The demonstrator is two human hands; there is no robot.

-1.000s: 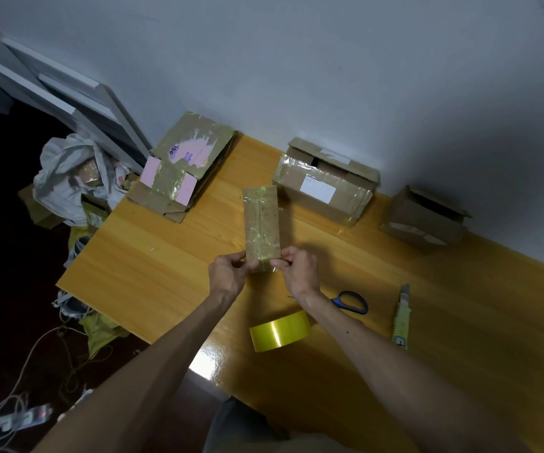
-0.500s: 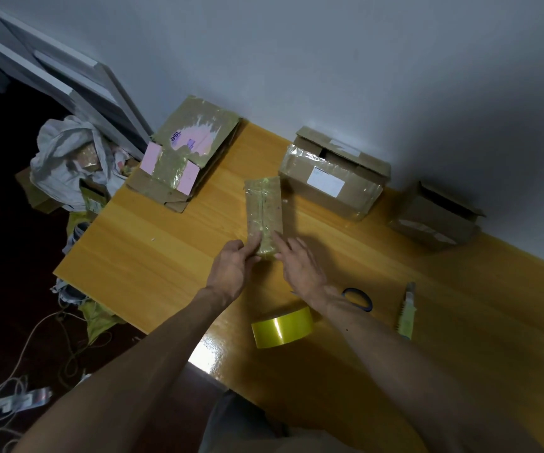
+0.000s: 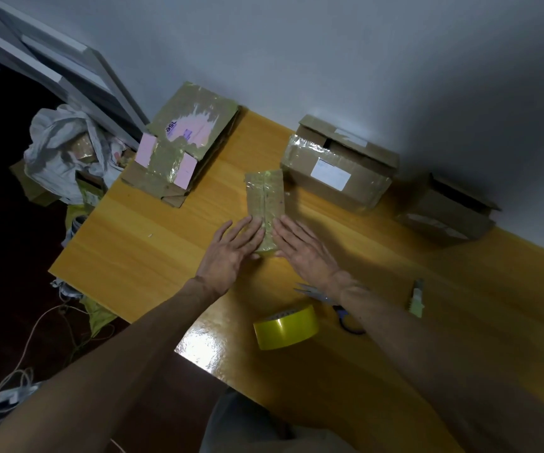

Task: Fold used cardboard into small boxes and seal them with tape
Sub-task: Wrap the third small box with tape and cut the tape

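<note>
Item: small taped box (image 3: 265, 197), lying on the bench (image 3: 153, 250), long axis running away from me. I am pressing its near end with left grip (image 3: 231, 253) and right grip (image 3: 303, 250). Both are flat-fingered, clasping nothing, and flank it equally.

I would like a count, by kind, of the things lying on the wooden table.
Cardboard boxes: 4 (small taped box, flat pink-patched box, white-labelled box, open box)
Yellow tape roll: 1
Scissors: 1
Utility knife: 1
Total: 7
</note>
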